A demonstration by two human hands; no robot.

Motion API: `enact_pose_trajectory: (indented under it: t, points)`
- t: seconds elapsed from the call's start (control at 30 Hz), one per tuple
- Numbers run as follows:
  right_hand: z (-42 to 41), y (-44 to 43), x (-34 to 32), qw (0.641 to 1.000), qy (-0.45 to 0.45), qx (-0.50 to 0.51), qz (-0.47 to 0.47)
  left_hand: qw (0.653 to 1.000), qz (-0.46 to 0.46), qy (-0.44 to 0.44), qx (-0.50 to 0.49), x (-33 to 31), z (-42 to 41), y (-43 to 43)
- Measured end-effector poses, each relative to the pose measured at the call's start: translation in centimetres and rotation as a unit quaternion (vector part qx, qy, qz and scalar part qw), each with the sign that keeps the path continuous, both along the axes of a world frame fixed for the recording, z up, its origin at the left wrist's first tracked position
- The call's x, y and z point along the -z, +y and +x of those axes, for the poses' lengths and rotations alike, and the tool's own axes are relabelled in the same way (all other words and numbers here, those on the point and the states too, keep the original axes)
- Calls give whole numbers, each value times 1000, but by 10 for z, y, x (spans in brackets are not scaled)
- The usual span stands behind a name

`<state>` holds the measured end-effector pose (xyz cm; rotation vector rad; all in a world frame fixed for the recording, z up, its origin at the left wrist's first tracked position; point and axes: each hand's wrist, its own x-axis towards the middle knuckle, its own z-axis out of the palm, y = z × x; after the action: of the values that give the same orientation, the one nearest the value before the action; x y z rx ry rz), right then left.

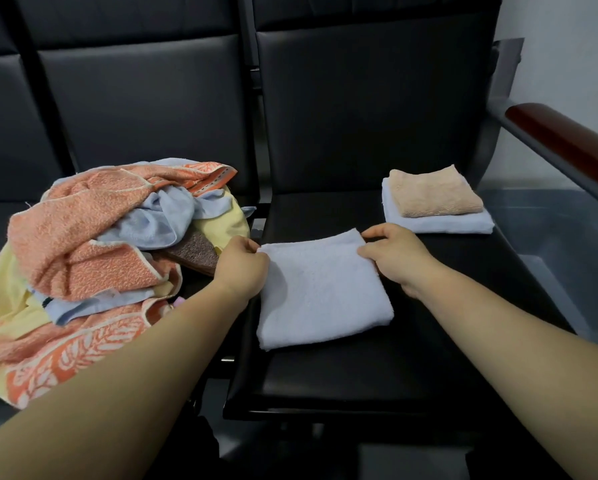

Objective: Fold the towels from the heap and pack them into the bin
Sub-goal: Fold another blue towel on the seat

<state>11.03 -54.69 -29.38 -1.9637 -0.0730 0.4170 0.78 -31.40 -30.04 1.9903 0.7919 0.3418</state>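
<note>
The left hand (243, 268) and the right hand (396, 259) both lie on the far edge of a folded pale blue towel (321, 296), one at each far corner. The left hand's fingers curl over the left corner and pinch it. The right hand's thumb and fingers close on the right corner. The two hands are apart, with the towel's far edge between them.

The towel lies flat on the black seat (359, 372) of a padded chair, near the seat's left side. At the far right of the same seat sits a folded peach towel (432, 194) on top of a larger folded light blue towel (439, 225), well apart from the hands.

The heap (93, 258) fills the next seat to the left: crumpled orange patterned, yellow, blue and brown towels, its near edge just beside the left hand. To the right of the seat, below a reddish wooden armrest (567, 140), stands the translucent grey bin (560, 251).
</note>
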Motion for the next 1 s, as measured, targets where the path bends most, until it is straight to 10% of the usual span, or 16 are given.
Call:
enact_pose_trajectory:
  t: [0.3,0.53,1.0]
  points:
    - [15,16,36,985,-123,30,-118,991,132,31,20,29,19,1]
    - [6,14,9,934,-8,-98,-343,968,93,223,65,29,14,8]
    - [-6,-9,-10,992,-62,-8,-112,996,44,-17,72,-17,16,-41]
